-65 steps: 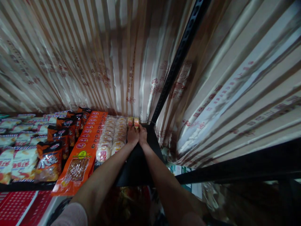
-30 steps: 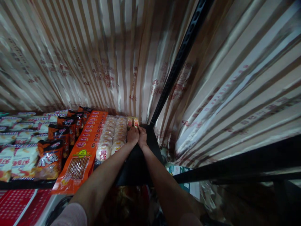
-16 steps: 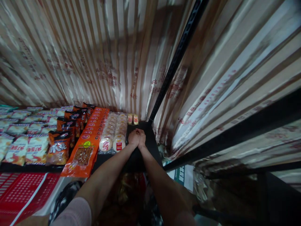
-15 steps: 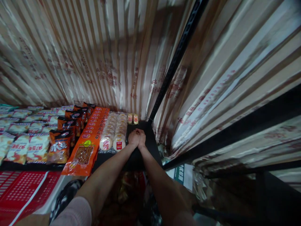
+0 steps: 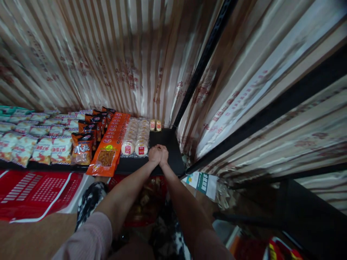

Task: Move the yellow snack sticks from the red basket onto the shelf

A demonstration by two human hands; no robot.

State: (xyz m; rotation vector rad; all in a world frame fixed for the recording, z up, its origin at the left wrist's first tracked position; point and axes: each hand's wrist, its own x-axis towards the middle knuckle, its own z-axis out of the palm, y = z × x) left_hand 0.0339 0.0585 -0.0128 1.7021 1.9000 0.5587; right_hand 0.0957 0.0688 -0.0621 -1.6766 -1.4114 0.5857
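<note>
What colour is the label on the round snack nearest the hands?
The label is mainly red, clearest in the head view.

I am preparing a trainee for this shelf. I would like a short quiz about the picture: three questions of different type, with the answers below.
1. True or false: the two small yellow packs are at the back of the black shelf.
2. What lies between the orange-and-black bags and the clear-wrapped round snacks?
A) flat orange packets
B) a red basket
C) white bags
3. Are the left hand and right hand together or apart?

Key: 1 true; 2 A; 3 together.
</note>
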